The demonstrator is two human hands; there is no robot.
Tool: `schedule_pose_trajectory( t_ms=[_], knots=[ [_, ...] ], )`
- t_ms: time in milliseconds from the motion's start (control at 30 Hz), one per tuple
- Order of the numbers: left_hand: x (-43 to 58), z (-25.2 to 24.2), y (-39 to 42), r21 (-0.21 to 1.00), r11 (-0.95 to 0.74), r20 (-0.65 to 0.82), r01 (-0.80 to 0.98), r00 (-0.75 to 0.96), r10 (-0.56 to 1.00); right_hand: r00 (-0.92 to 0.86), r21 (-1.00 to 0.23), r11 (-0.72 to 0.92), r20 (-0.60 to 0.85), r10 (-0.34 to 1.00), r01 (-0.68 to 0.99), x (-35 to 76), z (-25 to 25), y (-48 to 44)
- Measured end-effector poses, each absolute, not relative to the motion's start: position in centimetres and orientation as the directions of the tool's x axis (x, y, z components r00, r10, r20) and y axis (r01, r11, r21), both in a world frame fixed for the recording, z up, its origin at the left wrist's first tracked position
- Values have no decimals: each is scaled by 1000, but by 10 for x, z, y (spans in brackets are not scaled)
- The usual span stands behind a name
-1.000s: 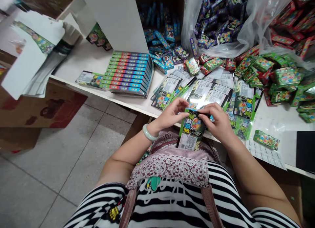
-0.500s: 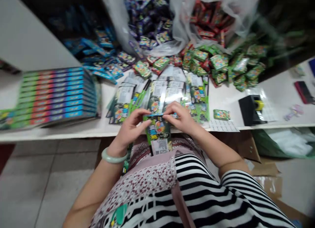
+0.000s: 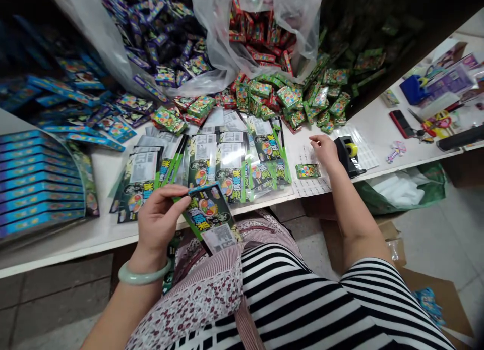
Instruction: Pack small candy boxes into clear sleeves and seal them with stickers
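Observation:
My left hand (image 3: 161, 216) pinches the top edge of a flat black-and-green printed packet (image 3: 209, 211), which has a round fruit picture and a white label panel. The packet hangs tilted at the table's front edge, over my lap. My right hand (image 3: 325, 149) is over a sheet of small printed labels (image 3: 312, 187), its fingers curled together; anything between the fingertips is too small to make out. Just right of this hand stands a black tape dispenser (image 3: 348, 156) with a yellow core. A small green box (image 3: 307, 171) lies on the label sheet.
Similar packets (image 3: 230, 156) lie overlapping mid-table. Behind them are heaped small green boxes (image 3: 291, 98), and plastic bags of purple boxes (image 3: 181, 52) and red boxes (image 3: 260, 32). Stacked blue display boxes (image 3: 41, 178) stand left. Scissors (image 3: 438, 123) and a dark red case (image 3: 401, 124) lie right.
My right hand has let go of the packet and moved right to the label sheet beside the tape dispenser. My left hand keeps the packet, now tilted. The view has turned right.

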State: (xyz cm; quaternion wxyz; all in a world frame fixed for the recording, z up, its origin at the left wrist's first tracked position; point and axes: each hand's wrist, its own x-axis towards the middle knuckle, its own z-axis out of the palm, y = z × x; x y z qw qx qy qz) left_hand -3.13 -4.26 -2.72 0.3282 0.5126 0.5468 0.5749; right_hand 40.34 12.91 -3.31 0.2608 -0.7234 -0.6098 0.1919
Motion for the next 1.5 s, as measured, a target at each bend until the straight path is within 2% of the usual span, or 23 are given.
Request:
schedule_pose_trajectory(
  t_ms=[133, 400, 567, 667, 733, 800, 900, 1000, 1200, 1500],
  knots=[
    [-30, -30, -39, 957, -215, 260, 196, -244, 934, 178, -585, -171, -46, 983, 792, 437, -52, 145],
    [-36, -38, -33, 930, -276, 324, 242, -189, 927, 161, -692, -203, -126, 979, 693, 445, -64, 138],
    [-32, -35, -33, 920, -308, 347, 240, -140, 927, 245, -798, -227, -103, 964, 558, 446, -42, 133],
    [-27, -29, -32, 916, -333, 362, 225, -106, 926, 261, -857, -164, -35, 965, 489, 427, -17, 123],
    [-21, -24, -33, 920, -316, 347, 231, -106, 932, 133, -903, -29, 31, 991, 429, 396, 5, 110],
    [-14, -19, -34, 919, -300, 335, 254, -105, 936, -124, -927, 138, 100, 987, 348, 349, 30, 93],
    [-9, -14, -36, 912, -312, 343, 266, -75, 936, -460, -933, 222, 70, 885, 285, 269, 63, 65],
    [-12, -13, -40, 905, -326, 352, 273, -51, 934, -650, -926, 283, 57, 757, 248, 204, 78, 48],
    [-19, -14, -44, 915, -336, 354, 224, -41, 935, -748, -896, 304, -45, 662, 323, 158, 63, 56],
    [-13, -18, -40, 926, -315, 344, 209, -124, 931, -723, -889, 254, -114, 681, 380, 153, 58, 59]
  ],
)
